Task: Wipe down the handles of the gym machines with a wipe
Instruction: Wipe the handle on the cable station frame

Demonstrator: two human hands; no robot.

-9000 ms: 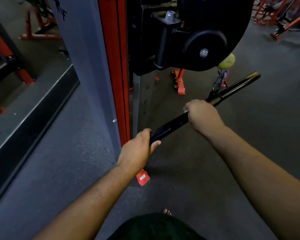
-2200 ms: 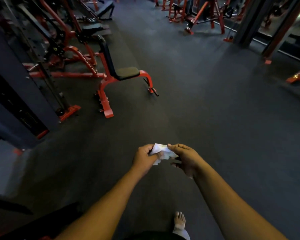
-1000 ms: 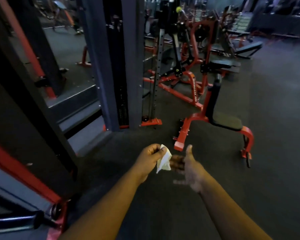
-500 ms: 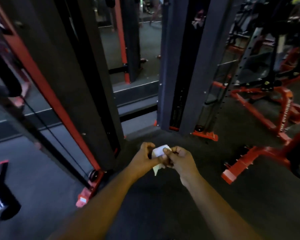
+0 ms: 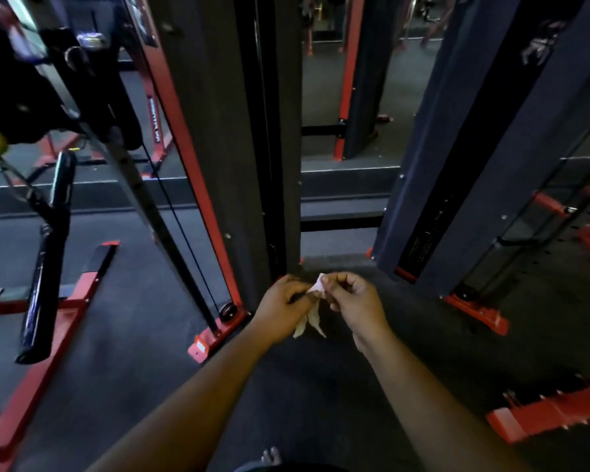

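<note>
— Where has the wipe got to?

— The wipe sits between the two hands, out in front of the person's body and above the dark floor. The left hand has its fingers curled round the bunched lower part, and the right hand pinches the white upper corner between thumb and fingertip.

— So nothing is being wiped?

— No handle is touched. It reads as a step between machines: the person seems to be refolding or turning the wipe to a fresh face (a guess from the two-handed pinch).

— And next?

— Probably the black bar handle hanging at the left, beside the red-framed cable machine — it is well apart from both hands. The move would call for one hand to take the wipe alone, a reach left, then a wrap round the bar — with the other hand likely steadying it, since it hangs free and may swing.
</note>
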